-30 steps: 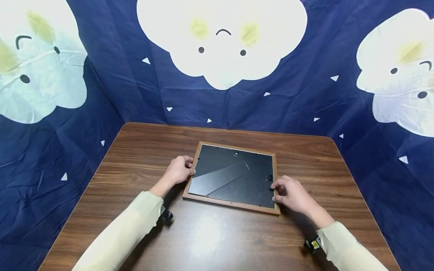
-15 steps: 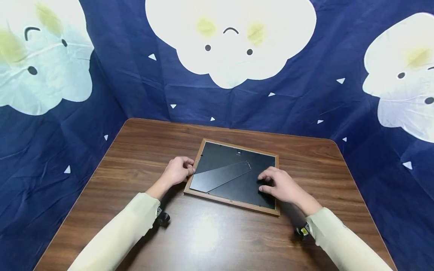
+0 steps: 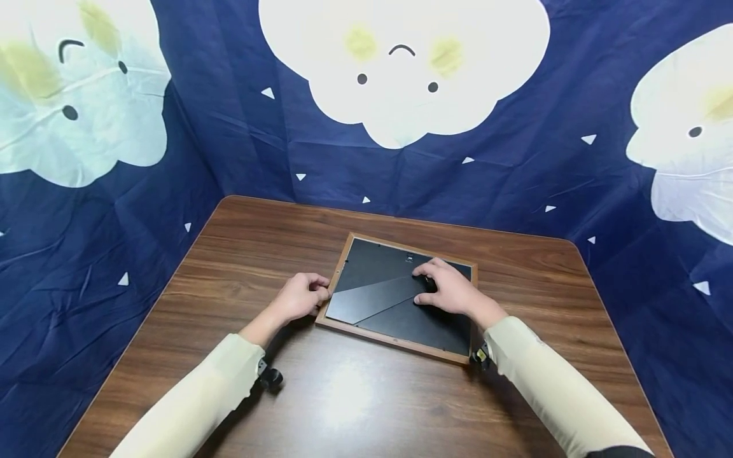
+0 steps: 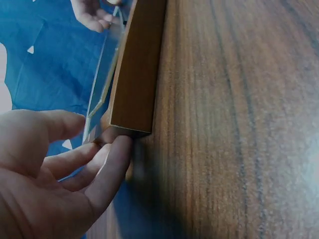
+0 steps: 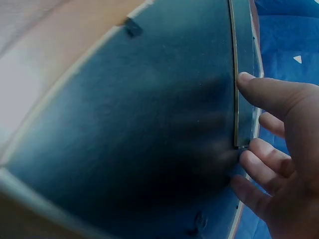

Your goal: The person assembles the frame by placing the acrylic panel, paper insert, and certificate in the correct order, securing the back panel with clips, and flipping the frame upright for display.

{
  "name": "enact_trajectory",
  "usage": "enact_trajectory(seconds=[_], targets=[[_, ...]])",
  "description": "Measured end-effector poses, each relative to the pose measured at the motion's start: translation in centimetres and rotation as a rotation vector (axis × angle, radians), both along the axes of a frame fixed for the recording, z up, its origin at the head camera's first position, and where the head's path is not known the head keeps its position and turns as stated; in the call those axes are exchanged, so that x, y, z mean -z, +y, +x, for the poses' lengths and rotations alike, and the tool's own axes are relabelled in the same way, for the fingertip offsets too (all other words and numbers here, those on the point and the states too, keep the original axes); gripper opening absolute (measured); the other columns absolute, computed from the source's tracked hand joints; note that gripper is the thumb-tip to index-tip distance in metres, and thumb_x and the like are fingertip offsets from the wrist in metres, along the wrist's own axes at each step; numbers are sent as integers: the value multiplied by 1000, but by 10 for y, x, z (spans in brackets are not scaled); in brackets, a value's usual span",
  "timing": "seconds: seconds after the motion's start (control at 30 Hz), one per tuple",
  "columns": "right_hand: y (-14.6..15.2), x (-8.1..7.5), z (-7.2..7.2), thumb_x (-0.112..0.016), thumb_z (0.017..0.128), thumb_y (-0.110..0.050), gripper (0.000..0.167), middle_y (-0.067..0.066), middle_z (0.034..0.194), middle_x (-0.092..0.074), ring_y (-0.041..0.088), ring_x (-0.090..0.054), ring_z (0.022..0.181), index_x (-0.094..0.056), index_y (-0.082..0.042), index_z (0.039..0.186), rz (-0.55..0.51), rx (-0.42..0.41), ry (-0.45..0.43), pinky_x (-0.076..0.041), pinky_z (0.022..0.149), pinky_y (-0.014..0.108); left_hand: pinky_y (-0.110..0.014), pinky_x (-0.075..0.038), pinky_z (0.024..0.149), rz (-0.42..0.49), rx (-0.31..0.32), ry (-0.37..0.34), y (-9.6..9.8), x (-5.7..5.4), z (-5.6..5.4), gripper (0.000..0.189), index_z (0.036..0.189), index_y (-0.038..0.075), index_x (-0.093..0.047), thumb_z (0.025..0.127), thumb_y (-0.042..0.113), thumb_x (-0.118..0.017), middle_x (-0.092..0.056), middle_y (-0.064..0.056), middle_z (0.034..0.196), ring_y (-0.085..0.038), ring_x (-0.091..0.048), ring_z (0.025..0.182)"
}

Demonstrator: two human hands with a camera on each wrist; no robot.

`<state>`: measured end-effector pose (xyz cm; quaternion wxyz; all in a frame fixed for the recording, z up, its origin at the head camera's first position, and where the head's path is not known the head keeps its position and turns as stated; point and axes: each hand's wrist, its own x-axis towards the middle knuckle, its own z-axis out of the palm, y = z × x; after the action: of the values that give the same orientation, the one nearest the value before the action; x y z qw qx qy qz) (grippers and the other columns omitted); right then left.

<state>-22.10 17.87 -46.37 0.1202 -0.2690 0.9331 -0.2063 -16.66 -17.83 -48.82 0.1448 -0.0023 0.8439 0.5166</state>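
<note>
A picture frame (image 3: 395, 341) lies face down on the table, its black backing board (image 3: 375, 257) upward. An easel leg (image 3: 372, 299) runs diagonally across the backing, its wide end toward the lower left. My left hand (image 3: 300, 296) holds the frame's left edge; in the left wrist view the thumb (image 4: 67, 123) is on the upper side and the fingers are at the wooden side and corner. Over the leg's narrow end is my right hand (image 3: 449, 287), fingers loosely bent and spread. Its thumb (image 5: 249, 82) lies at the leg's edge, with the other fingers around its end.
The frame lies toward the back of a brown wood-grain table (image 3: 246, 248). Behind and beside the table hangs a dark blue cloth (image 3: 240, 140) with white clouds. Small dark retaining tabs (image 5: 132, 27) line the backing's border. Light glares off the tabletop in front.
My right hand has let go of the frame's right edge and moved left across the backing to the easel leg's narrow end. The left hand stays at the left edge. The view has shifted slightly.
</note>
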Motion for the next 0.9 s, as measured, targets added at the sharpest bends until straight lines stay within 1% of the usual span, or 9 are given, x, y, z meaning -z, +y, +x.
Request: enact_trajectory(seconds=[0.1, 0.2, 0.4, 0.67, 0.8, 0.9], targets=[[-6, -1, -6, -83, 86, -35, 57, 9, 138, -57, 32, -53, 130, -64, -16, 136, 18, -15, -14, -45, 107, 54, -34, -62, 64, 52, 19, -16, -2, 1, 0, 33, 125, -10, -64, 93, -1, -62, -68, -15, 97, -16, -68, 77], [-11, -1, -10, -85, 85, -32, 57, 8, 141, -57, 34, -50, 134, -65, -17, 136, 34, -47, -29, -43, 110, 55, -36, -63, 65, 77, 33, -21, -2, 1, -1, 34, 125, -12, -63, 92, -6, -63, -68, -17, 98, -16, -68, 79], [-18, -4, -16, -86, 83, -25, 57, 8, 138, -59, 33, -53, 129, -66, -18, 136, 54, -114, -34, -46, 106, 53, -36, -63, 64, 66, 36, -18, -2, 1, -1, 34, 125, -12, -63, 92, -7, -63, -67, -19, 101, -16, -68, 79], [-20, -8, -19, -86, 84, -30, 57, 7, 136, -58, 31, -53, 125, -66, -24, 137, 94, -153, -53, -46, 105, 54, -36, -63, 64, 49, 31, -7, -2, 1, 0, 35, 126, -11, -63, 91, -8, -62, -66, -19, 102, -16, -68, 80], [-21, -9, -21, -88, 81, -35, 58, 6, 131, -58, 29, -54, 120, -65, -24, 133, 94, -157, -73, -48, 101, 52, -35, -63, 64, 43, 21, -11, -1, 1, 1, 35, 126, -11, -63, 91, -9, -62, -66, -18, 103, -17, -68, 80], [-23, -9, -23, -89, 80, -35, 57, 5, 129, -59, 27, -55, 122, -63, -22, 129, 85, -159, -91, -48, 103, 51, -36, -63, 64, 44, 23, -9, 1, -1, 2, 37, 125, -12, -63, 89, -11, -61, -66, -18, 102, -17, -68, 81]])
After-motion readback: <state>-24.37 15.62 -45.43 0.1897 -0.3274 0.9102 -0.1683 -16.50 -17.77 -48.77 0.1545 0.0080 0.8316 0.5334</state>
